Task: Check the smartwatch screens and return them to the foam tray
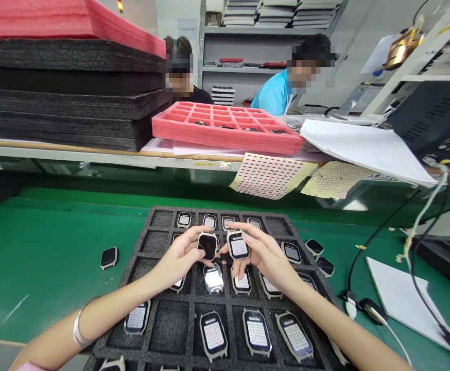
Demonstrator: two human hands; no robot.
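Green matting covers the long work table (pixel 47 247), and it fills most of the view. Up on the raised shelf along the table's far edge, a tall stack of black foam sheets (pixel 66 93) sits at the far left corner with a pink foam sheet (pixel 55 18) on top. Beside it, near the middle of that shelf, lies a pink foam tray with square compartments (pixel 225 126), and a white paper pad (pixel 364 147) overhangs the shelf to the right. Two people sit beyond the shelf, one in a blue top (pixel 275 93).

Down at the near edge now: a black foam tray with a grid of pockets (pixel 171 324) holds many small rectangular watch bodies with lit screens, one to a pocket, some pockets bare. Over the tray's middle, both hands are busy. The left hand (pixel 178 257) pinches a dark-screened watch body with a pale bezel (pixel 207 246) between thumb and fingers, held upright. Just beside it, nearly touching, the right hand (pixel 265 257) grips a lit-screened watch body (pixel 238 245) in its fingertips.

Smaller bits: a lone dark watch body (pixel 108 257) lies on the mat left of the tray, and a silver bangle (pixel 79 327) circles the left wrist.
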